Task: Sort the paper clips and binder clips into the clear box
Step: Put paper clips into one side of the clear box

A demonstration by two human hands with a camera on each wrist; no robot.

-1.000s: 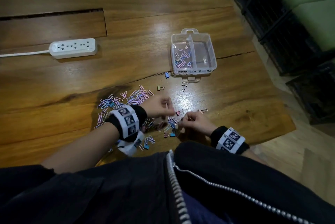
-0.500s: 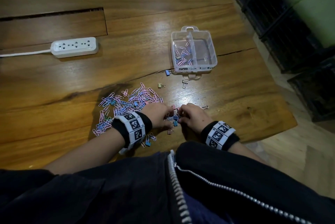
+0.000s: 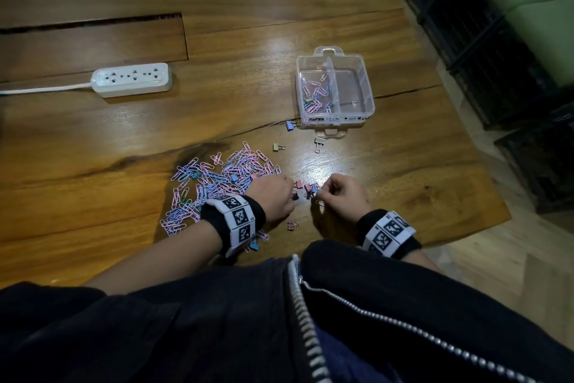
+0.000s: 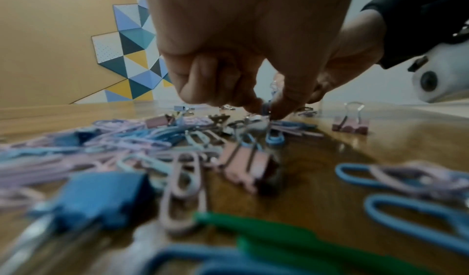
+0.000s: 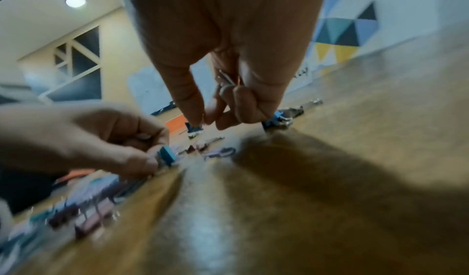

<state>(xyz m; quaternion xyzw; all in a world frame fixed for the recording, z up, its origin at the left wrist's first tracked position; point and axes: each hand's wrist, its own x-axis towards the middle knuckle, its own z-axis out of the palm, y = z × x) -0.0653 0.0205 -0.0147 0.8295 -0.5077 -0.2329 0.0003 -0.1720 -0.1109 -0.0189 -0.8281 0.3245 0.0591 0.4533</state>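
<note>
- two hands are picking binder clips just in front of the clear box (image 3: pixel 335 117): left hand (image 3: pixel 275 196) pinching a blue binder clip (image 5: pixel 167 156).
- right hand (image 3: pixel 343 196) is pinching clips too; gathering only binder clips is wiser, avoiding the paper clips (image 3: pixel 217 181).

Pink, blue paper clips (image 3: pixel 217 184); white power strip (image 3: pixel 132 80).
</note>
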